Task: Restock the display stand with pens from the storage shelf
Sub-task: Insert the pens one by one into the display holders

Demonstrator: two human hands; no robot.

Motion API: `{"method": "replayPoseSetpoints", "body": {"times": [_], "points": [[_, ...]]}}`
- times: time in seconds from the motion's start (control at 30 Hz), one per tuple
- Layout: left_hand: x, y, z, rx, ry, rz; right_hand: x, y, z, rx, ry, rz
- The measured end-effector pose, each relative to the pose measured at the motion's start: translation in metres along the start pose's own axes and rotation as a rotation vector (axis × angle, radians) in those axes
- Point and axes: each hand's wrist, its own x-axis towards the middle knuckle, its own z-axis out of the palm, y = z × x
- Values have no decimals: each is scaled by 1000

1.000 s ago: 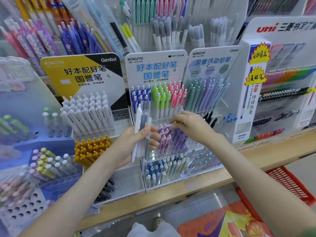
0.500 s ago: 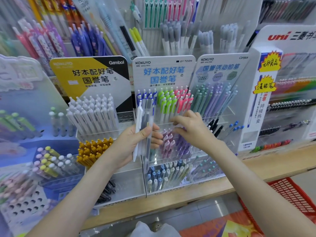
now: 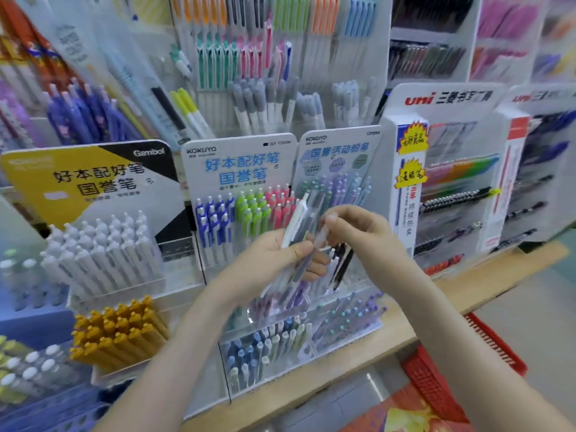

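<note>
My left hand [image 3: 274,260] grips a small bundle of pens [image 3: 299,222], white and grey, held upright in front of the middle Kokuyo display stand [image 3: 240,163]. My right hand [image 3: 361,232] is right beside it, its fingers pinching one pale pen [image 3: 322,235] at the bundle. Behind the hands the stand's tiers hold blue, green and pink pens [image 3: 246,213] on top, purple ones [image 3: 293,294] in the middle, and pastel ones [image 3: 265,347] at the bottom.
A yellow Gambol stand [image 3: 90,179] with white pens [image 3: 103,251] and yellow pens [image 3: 118,332] sits at left. A pencil stand [image 3: 339,154] and Uni displays [image 3: 448,157] stand at right. A red basket [image 3: 452,375] lies below the wooden shelf edge [image 3: 399,332].
My right hand left the purple pen tier and rose to the bundle, where it now pinches a pen. My left hand tilted the bundle rightward. The camera view shifted.
</note>
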Motion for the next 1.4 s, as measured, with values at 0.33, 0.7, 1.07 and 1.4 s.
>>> {"method": "replayPoseSetpoints", "body": {"times": [0.33, 0.7, 1.07, 1.4], "points": [[95, 2, 159, 242, -15, 46, -25, -15, -209, 96, 144, -210], [190, 31, 253, 358, 489, 194, 0, -16, -353, -455, 185, -328], [285, 74, 282, 461, 416, 343, 97, -41, -392, -1121, 6, -538], [316, 71, 249, -46, 320, 249, 175, -36, -423, -508, 56, -649]]}}
